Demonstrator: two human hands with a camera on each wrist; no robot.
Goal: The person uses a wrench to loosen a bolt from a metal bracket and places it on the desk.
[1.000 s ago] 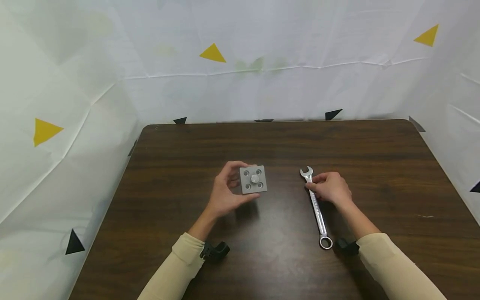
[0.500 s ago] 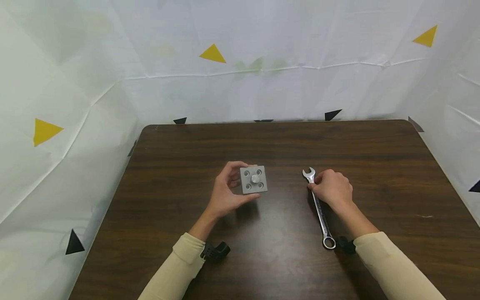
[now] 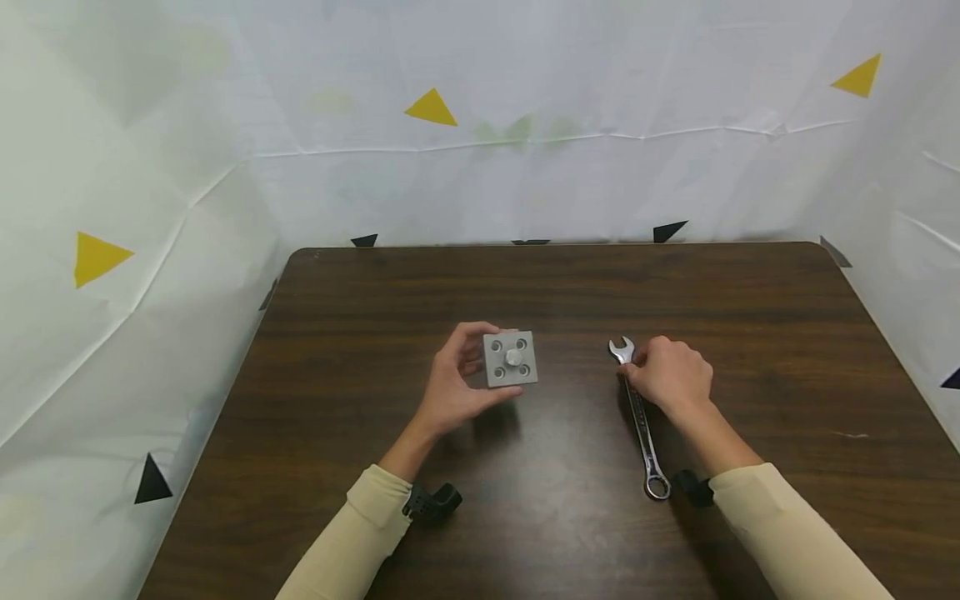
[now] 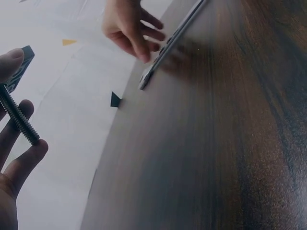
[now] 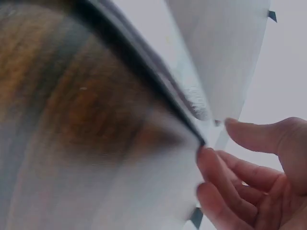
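Note:
My left hand point(image 3: 459, 377) holds a grey square metal plate point(image 3: 510, 359) off the dark wooden table point(image 3: 570, 283), pinched at its left edge. The plate has several round holes and a bolt head in the middle. In the left wrist view the bolt's threaded shank point(image 4: 19, 120) sticks out between my fingers. My right hand point(image 3: 666, 372) sits on a silver combination wrench point(image 3: 645, 442) that lies on the table, fingertips pinching the shaft just below its open end point(image 3: 621, 348). The ring end point(image 3: 657, 487) points toward me. The left wrist view shows this wrench point(image 4: 170, 45) under the right hand point(image 4: 129, 28).
White sheets with yellow and black triangles wall in the table at the back and both sides. The table's right edge point(image 5: 158, 91) runs close to my right hand in the right wrist view. Black camera mounts point(image 3: 431, 502) sit on both wrists.
The right hand and the wrench's open end have shifted slightly to the right, turning the wrench a little. The left hand and the plate have stayed nearly still.

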